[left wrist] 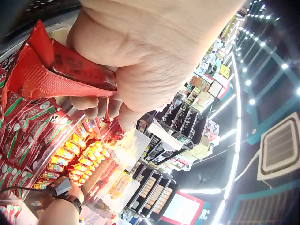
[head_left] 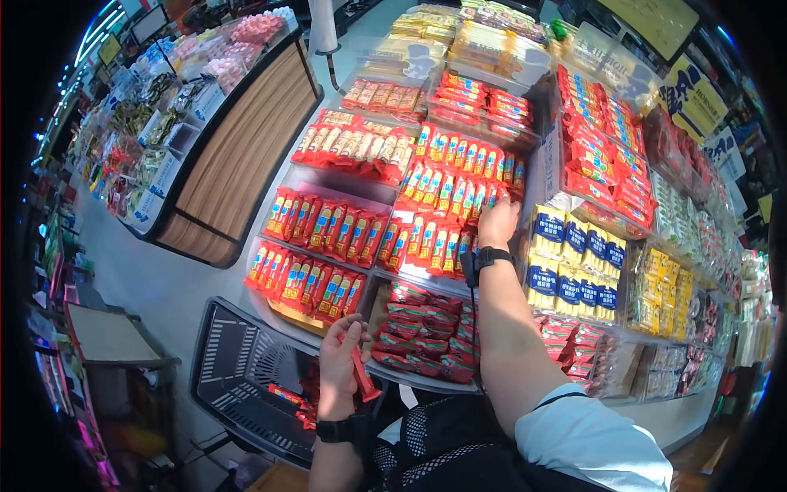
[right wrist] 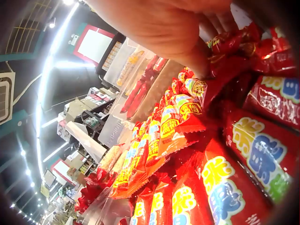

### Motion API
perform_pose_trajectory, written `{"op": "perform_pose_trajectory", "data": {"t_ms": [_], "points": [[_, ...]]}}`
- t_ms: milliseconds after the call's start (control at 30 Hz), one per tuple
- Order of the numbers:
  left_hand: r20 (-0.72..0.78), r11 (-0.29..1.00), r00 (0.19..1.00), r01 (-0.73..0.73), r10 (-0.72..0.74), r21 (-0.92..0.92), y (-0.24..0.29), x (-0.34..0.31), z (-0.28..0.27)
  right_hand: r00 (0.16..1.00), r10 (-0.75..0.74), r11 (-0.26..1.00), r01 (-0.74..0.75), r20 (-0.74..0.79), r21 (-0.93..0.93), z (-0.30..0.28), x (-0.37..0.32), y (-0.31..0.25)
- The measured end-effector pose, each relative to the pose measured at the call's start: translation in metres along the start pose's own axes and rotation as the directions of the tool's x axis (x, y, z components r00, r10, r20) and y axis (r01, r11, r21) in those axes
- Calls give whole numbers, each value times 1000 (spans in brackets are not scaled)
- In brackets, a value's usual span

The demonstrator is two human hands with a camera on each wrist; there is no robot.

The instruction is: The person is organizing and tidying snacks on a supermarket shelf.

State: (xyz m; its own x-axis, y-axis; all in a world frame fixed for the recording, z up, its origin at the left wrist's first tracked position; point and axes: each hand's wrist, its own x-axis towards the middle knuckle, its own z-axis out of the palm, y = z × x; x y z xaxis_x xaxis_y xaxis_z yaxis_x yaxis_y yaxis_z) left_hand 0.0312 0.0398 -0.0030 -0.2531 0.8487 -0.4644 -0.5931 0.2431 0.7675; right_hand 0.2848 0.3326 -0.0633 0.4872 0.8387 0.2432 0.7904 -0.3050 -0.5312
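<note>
Left hand: the left hand point(head_left: 340, 361) is clamped on one red packet point(head_left: 365, 379), fingers curled round it, near the lower middle of the head frame.
Held packet: it is glossy red, with a flat crimped end and dark print.
Right hand: the right hand point(head_left: 498, 221) touches the packed snacks point(head_left: 447, 193) right of the frame's centre; whether its fingers pinch one, I cannot tell.
Packed snacks: red wrappers with yellow, blue and white print, standing close together in rows.
Basket: the black basket point(head_left: 234, 340) is at lower left, with several red packs point(head_left: 295, 403) inside.
</note>
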Motion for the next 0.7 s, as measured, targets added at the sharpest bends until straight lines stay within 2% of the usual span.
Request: {"op": "perform_pose_trajectory", "data": {"t_ms": [133, 200, 433, 500, 633, 700], "points": [[19, 1000, 1000, -14, 15, -15, -1, 0, -2, 991, 97, 995, -97, 91, -10, -8, 0, -9], [23, 1000, 1000, -20, 20, -17, -2, -1, -5, 999, 51, 998, -50, 18, -36, -9, -3, -10], [-1, 1000, 1000, -6, 6, 7, -2, -2, -3, 998, -52, 998, 51, -22, -35, -11, -11, -6], [-6, 1000, 1000, -3, 3, 27, -2, -2, -1, 982, -180, 977, 173, -51, -123, -6, -8, -4], [-7, 1000, 1000, -11, 11, 23, 0, -4, -2, 985, -159, 979, 149, -62, -138, 4, -4, -6], [-5, 1000, 1000, -20, 20, 18, 0, -3, -3, 991, -96, 986, 82, -94, -145, 8, 0, -7]]}}
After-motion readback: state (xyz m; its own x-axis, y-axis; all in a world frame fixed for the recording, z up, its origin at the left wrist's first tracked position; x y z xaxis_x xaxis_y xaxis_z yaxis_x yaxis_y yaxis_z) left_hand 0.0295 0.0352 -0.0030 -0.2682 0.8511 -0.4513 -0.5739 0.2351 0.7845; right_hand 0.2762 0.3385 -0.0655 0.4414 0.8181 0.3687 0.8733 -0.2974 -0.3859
